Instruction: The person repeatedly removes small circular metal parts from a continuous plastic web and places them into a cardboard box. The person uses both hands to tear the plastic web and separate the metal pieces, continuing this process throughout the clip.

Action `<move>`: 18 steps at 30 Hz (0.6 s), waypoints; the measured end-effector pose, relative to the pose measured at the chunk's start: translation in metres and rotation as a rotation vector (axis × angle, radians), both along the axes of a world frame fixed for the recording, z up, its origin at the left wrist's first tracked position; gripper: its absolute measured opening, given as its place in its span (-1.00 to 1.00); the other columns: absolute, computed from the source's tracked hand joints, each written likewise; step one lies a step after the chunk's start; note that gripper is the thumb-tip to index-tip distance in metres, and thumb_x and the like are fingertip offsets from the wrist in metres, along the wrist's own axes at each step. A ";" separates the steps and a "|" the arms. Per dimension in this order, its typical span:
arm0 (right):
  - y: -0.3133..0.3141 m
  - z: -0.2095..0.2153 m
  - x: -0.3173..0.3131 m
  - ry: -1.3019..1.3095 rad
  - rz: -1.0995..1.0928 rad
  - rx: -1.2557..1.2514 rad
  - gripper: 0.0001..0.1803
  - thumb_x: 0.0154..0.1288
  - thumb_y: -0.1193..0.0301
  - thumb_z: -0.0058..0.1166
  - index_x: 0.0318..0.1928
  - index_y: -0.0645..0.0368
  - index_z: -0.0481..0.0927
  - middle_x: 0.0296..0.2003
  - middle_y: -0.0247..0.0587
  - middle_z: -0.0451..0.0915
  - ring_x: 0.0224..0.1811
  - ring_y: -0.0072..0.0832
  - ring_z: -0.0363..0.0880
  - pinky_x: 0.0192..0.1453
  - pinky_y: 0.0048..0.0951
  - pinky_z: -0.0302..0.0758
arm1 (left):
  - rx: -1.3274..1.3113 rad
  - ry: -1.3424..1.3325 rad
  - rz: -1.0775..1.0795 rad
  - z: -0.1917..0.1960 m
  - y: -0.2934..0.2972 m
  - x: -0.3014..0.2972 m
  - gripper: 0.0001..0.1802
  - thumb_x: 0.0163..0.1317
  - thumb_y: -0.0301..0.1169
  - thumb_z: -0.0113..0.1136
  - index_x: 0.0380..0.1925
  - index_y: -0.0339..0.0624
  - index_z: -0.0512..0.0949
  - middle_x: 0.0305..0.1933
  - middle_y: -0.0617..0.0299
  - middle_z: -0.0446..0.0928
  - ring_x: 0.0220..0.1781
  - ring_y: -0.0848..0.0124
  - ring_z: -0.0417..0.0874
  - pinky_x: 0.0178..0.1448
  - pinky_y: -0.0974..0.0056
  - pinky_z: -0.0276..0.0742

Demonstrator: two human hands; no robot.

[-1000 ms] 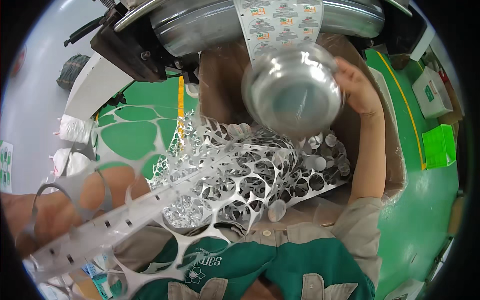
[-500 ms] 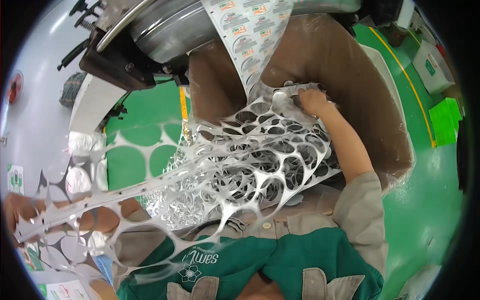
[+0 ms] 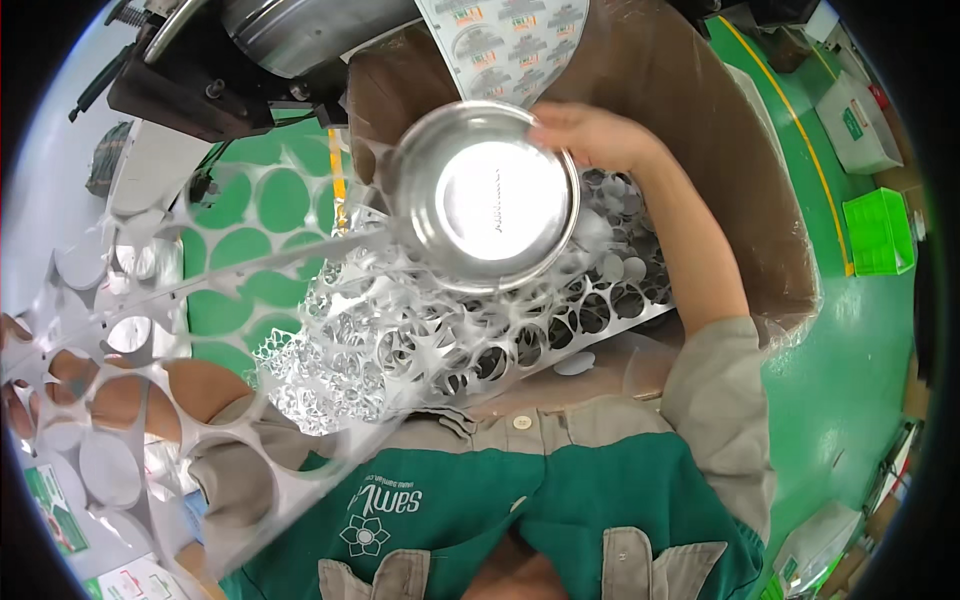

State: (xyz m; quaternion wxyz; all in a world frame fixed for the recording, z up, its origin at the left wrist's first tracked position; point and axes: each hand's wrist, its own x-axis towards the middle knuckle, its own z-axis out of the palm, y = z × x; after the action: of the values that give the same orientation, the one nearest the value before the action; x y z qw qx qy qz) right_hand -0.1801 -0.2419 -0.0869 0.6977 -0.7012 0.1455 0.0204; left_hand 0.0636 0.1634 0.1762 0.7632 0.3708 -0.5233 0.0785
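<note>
A shiny metal bowl (image 3: 487, 195) is held up over a heap of silvery scrap (image 3: 350, 345), its open side facing up. The right hand (image 3: 590, 135) is clamped on the bowl's rim at the upper right. The left hand (image 3: 70, 368), well apart from it, is at the left edge behind a sheet full of round holes (image 3: 280, 258); whether it grips the sheet I cannot tell. Loose discs (image 3: 633, 268) lie among the scrap, in a plastic-lined brown box (image 3: 710, 190). A printed strip (image 3: 510, 45) hangs above the bowl, beside a metal roller (image 3: 290, 35). A green crate (image 3: 880, 232) stands right of the box.
</note>
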 end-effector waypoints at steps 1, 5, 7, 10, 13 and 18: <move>-0.010 -0.031 0.001 0.191 -0.021 -0.498 -0.35 0.15 0.06 0.09 0.10 0.30 0.36 -0.08 -0.13 0.52 0.02 -0.40 0.43 0.12 -0.36 0.35 | 0.027 -0.020 0.112 -0.001 0.001 0.007 -0.69 0.18 -0.45 -0.06 -0.08 -0.24 0.48 -0.14 0.16 0.49 -0.11 0.39 0.45 -0.01 0.33 0.28; -0.032 -0.107 -0.021 0.403 -0.076 -1.024 -0.47 0.00 0.20 0.18 -0.04 0.22 0.44 -0.10 0.07 0.50 0.02 -0.13 0.45 0.05 -0.21 0.39 | 0.257 -0.052 0.687 -0.020 0.035 0.047 -0.67 0.19 -0.44 -0.07 -0.05 -0.24 0.48 -0.10 0.15 0.50 -0.06 0.38 0.45 0.04 0.32 0.31; -0.037 -0.111 -0.025 0.688 -0.022 -1.172 -0.53 -0.05 0.26 0.18 -0.10 0.20 0.46 -0.09 0.08 0.49 0.03 -0.11 0.44 0.04 -0.16 0.40 | 0.511 -0.025 0.897 -0.055 0.066 0.079 -0.66 0.19 -0.44 -0.08 -0.04 -0.25 0.47 -0.08 0.15 0.50 -0.04 0.38 0.46 0.07 0.31 0.32; -0.048 -0.101 -0.031 0.605 -0.006 -1.256 -0.63 -0.07 0.33 0.18 -0.23 0.31 0.57 -0.17 0.03 0.57 -0.10 -0.15 0.57 -0.07 -0.20 0.50 | 1.516 -0.059 0.928 -0.093 0.157 0.151 -0.60 0.13 -0.45 0.01 0.02 -0.23 0.45 -0.01 0.11 0.49 0.04 0.35 0.45 0.12 0.31 0.31; -0.065 -0.082 -0.039 0.566 0.130 -1.238 -0.51 -0.12 0.23 0.18 -0.16 0.29 0.56 -0.14 0.07 0.55 -0.07 -0.11 0.53 -0.01 -0.24 0.47 | 1.950 -0.221 1.069 -0.120 0.178 0.167 -0.48 0.05 -0.46 0.15 0.10 -0.20 0.39 0.11 0.06 0.44 0.14 0.28 0.43 0.16 0.33 0.28; -0.043 -0.002 -0.035 0.467 0.014 -1.154 -0.43 -0.03 0.17 0.14 -0.07 0.32 0.45 -0.09 0.11 0.49 0.01 -0.09 0.45 0.07 -0.22 0.38 | 1.210 -0.251 0.601 -0.080 -0.023 -0.032 -0.60 0.24 -0.51 -0.08 0.11 -0.29 0.34 0.17 0.10 0.37 0.19 0.26 0.38 0.21 0.29 0.28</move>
State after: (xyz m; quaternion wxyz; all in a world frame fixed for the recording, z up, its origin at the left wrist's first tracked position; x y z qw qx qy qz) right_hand -0.2153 -0.2848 -0.0891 0.1561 -0.9432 0.2772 0.0960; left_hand 0.0313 0.1406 0.0962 0.3005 0.8489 -0.4342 0.0231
